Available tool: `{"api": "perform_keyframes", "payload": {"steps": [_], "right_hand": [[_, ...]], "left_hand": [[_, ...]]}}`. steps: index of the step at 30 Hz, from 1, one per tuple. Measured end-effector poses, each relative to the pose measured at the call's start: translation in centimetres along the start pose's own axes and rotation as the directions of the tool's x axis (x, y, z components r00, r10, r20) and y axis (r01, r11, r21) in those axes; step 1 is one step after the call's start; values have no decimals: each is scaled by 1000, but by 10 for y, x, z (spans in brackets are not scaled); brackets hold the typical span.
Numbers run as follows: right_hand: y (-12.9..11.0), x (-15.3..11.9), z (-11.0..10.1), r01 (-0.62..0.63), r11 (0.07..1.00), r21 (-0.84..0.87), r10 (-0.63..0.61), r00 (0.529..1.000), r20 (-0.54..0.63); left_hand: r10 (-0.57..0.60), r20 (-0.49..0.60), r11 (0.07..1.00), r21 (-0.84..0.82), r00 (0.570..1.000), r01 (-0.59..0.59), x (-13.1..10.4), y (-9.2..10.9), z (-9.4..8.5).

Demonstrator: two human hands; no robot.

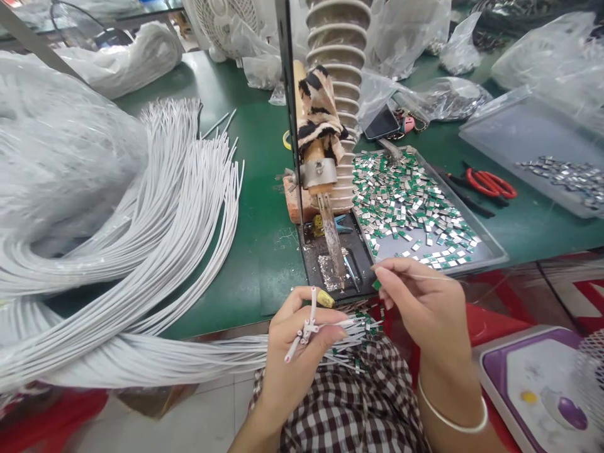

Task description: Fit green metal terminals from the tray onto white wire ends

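My left hand (302, 340) is closed round several white cables (307, 328), whose cut ends poke out between thumb and fingers. A yellow finger cot (325, 298) covers one of its fingertips. At the upper right, my right hand (419, 302) pinches a small green circuit board (376, 284); a thin pale strand (434, 277) runs over its fingers. Between and beyond the hands, a clamped soldering iron (331, 239) points down over a black tray (361, 251) with solder scraps. Below, cable ends with green boards (363, 324) lie over a checked cloth on my lap.
Long bundles of white cables (189, 207) cover the green table's left side. A metal tray of small boards (406, 207) stands right of a ribbed hose (340, 38). Red-handled pliers (491, 182), a clear bin (542, 145) and a purple-white appliance (533, 377) are further right.
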State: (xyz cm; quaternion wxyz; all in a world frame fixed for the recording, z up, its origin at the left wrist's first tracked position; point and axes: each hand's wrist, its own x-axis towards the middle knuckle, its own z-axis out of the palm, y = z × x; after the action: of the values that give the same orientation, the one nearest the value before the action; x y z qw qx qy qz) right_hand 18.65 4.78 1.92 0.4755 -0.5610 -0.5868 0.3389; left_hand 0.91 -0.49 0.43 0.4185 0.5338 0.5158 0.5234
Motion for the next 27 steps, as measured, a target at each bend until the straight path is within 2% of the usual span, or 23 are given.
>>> {"api": "perform_keyframes", "payload": {"steps": [3, 6, 8, 13, 15, 18, 22, 27], "right_hand": [[-10, -17, 9, -83, 972, 221, 69, 995, 74], [-14, -28, 16, -71, 953, 295, 46, 995, 90], [-13, -31, 19, -25, 965, 263, 12, 999, 49], [-6, -33, 21, 182, 983, -19, -183, 983, -19], [-7, -33, 22, 156, 988, -11, -157, 987, -20], [-9, -33, 23, 85, 992, 94, -85, 996, 4], [-11, -34, 25, 91, 983, 159, -94, 995, 15], [-9, -36, 26, 135, 987, 84, -136, 991, 6]], "left_hand": [[13, 3, 1000, 14, 1000, -13, 1, 3, 1], [18, 12, 999, -39, 1000, -18, 3, 4, 4], [2, -2, 998, -60, 1000, -3, 4, 5, 6], [-15, -33, 999, -44, 999, 13, 7, 7, 9], [-16, -38, 1000, -20, 999, 15, 9, 9, 9], [-15, -35, 1000, 0, 999, 15, 11, 12, 10], [8, -40, 1000, 0, 999, -8, 14, 13, 10], [18, -33, 1000, 3, 999, -18, 11, 13, 9]]}}
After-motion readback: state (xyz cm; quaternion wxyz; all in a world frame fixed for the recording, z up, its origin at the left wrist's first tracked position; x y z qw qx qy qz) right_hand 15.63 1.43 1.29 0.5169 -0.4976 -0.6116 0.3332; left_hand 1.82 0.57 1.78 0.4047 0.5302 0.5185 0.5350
